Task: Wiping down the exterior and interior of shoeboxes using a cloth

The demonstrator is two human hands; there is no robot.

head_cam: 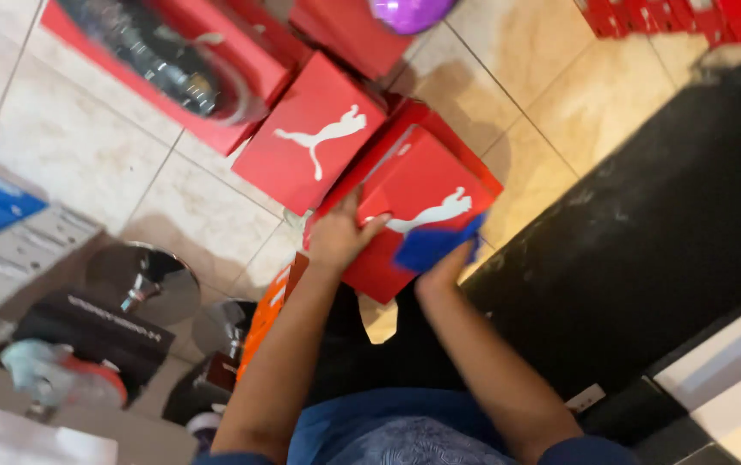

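- Fingers (355, 209) of the left hand (336, 237) lie spread flat on the lid of a red shoebox (422, 185), pressing on it rather than gripping.
- Right hand (444, 263) is mostly hidden under a blue cloth (435, 245) held against the same lid; its fingers appear closed on the cloth, though they cannot be seen clearly.
- That shoebox sits just in front of the person, on top of an orange box (263, 319), with a white leaping-animal mark on its lid.
- Beige tiled floor (129, 164) carries everything; a dark mat or slab (646, 232) covers it to the right.
- To the left stand a chrome stool base (142, 280) and a black box (95, 331).
- Beyond lies a second red shoebox (310, 133), touching the first.
- Farther off, an open red box (172, 60) holds a dark shoe (151, 47).
- At the far edge sits a purple ball (409, 13), and small red boxes (680, 17) are stacked in the corner.
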